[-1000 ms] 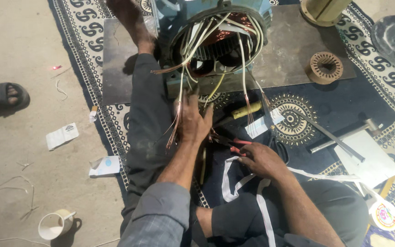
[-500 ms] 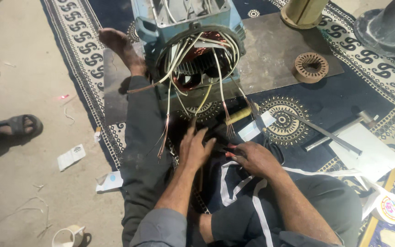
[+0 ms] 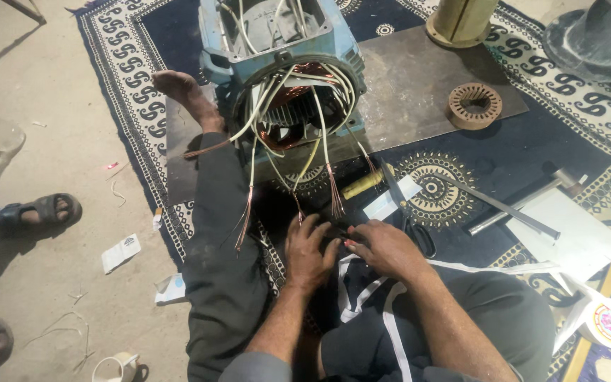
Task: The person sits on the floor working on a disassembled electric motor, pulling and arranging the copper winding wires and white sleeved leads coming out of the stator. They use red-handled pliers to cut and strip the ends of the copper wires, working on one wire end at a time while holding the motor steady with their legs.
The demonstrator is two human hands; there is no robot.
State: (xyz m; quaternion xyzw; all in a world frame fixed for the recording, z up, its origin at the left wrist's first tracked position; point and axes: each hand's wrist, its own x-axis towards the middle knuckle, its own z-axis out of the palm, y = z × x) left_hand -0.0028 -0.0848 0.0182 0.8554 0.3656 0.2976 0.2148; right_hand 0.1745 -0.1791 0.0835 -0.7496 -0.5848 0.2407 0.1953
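Both hands are low in the lap, close together, almost meeting. The left hand [image 3: 307,249] lies palm down, fingers curled inward and bunched at the tips, pressing on something dark between the two hands; what sits under them is too hidden to name. The right hand [image 3: 383,247] mirrors it, fingers bent and drawn shut, thumb tucked toward the left fingertips, pinching at the same spot. White tape strips [image 3: 362,301] trail from under the right hand across the dark trousers.

Just ahead of the knuckles hang the loose wire leads [image 3: 334,194], white sleeves ending in bare copper strands, spilling from the blue motor housing [image 3: 277,78] that stands on a grey metal plate [image 3: 419,85]. A bare foot [image 3: 185,92] rests against the housing's left side.

Against half a second ago, the hands have barely shifted: same huddle, same curl. The view has tipped, so the housing now sits more fully in frame, and the sandalled foot [image 3: 40,210] at left shows lower down.
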